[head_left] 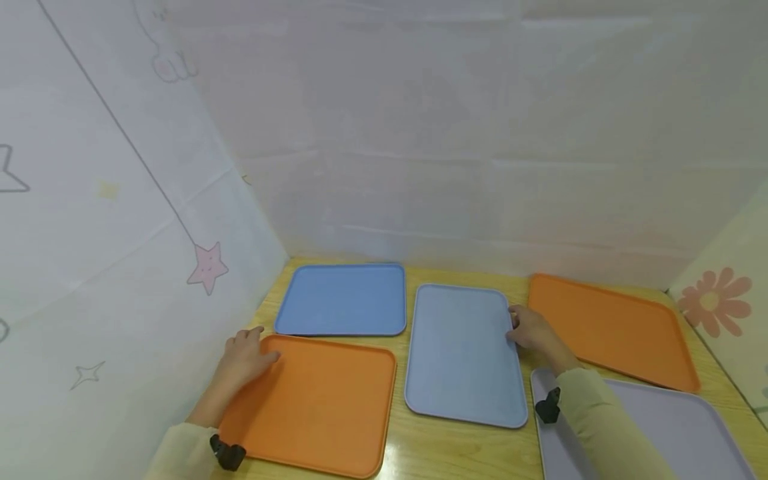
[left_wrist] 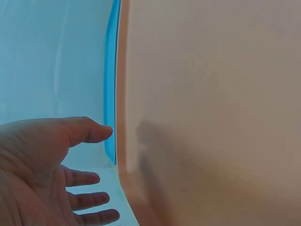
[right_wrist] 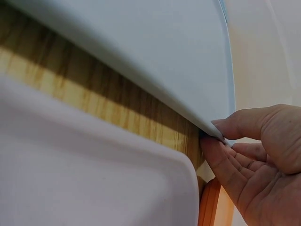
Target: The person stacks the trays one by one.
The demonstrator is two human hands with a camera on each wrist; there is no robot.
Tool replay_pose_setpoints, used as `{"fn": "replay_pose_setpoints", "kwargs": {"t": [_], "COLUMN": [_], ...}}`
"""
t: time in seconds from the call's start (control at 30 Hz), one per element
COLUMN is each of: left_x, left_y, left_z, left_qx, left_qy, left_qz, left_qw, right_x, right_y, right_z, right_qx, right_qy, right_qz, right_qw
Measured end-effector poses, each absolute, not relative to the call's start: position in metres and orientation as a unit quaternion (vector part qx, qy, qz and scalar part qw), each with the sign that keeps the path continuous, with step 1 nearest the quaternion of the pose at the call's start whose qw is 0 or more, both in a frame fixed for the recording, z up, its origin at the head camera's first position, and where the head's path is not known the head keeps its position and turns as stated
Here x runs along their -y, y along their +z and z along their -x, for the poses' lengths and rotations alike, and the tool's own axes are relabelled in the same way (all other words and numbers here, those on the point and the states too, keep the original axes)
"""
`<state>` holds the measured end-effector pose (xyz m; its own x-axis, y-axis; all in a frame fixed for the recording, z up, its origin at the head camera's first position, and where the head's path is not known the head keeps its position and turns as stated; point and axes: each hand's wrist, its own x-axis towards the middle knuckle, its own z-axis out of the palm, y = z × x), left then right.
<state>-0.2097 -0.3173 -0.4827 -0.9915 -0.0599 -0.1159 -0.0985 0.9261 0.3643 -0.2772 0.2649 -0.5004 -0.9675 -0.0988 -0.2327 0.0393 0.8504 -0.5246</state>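
Observation:
The right hand (head_left: 533, 330) pinches the right edge of a light blue tray (head_left: 465, 357) in the middle of the table. In the right wrist view, its thumb lies on top of the tray's rim (right_wrist: 160, 92) and the fingers come from below. Over the upper left corner of an orange tray (head_left: 324, 407) hovers the left hand (head_left: 241, 360), its fingers spread and holding nothing. The left wrist view shows that hand (left_wrist: 51, 165) with the thumb near the tray's edge and a shadow across the orange surface.
A darker blue tray (head_left: 345, 300) lies at the back left. At the back right is a second orange tray (head_left: 612, 333), with a lavender tray (head_left: 672, 427) in front of it under the right forearm. Patterned white sheets (head_left: 420, 133) surround the wooden table (head_left: 456, 447).

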Motion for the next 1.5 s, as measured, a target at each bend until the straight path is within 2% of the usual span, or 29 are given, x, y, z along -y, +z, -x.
{"fn": "replay_pose_setpoints", "kwargs": {"t": [0.5,0.87,1.1,1.5], "left_x": [0.340,0.347,0.361,0.383], "left_y": [-0.501,-0.493,-0.494,-0.482], "left_z": [0.208,0.208,0.214,0.211], "left_qx": [-0.982,-0.976,-0.945,-0.865], "left_qy": [0.162,0.174,0.289,0.454], "left_qz": [0.057,0.052,0.028,0.056], "left_qw": [0.081,0.124,0.148,0.207], "right_x": [-0.262,-0.262,-0.264,-0.268], "right_y": [-0.506,-0.508,-0.508,-0.506], "right_z": [0.279,0.280,0.280,0.279], "right_qx": [-0.952,-0.950,-0.952,-0.952], "right_qy": [-0.279,-0.286,-0.283,-0.283], "right_qz": [0.013,0.007,0.012,0.016], "right_qw": [0.123,0.122,0.119,0.117]}}
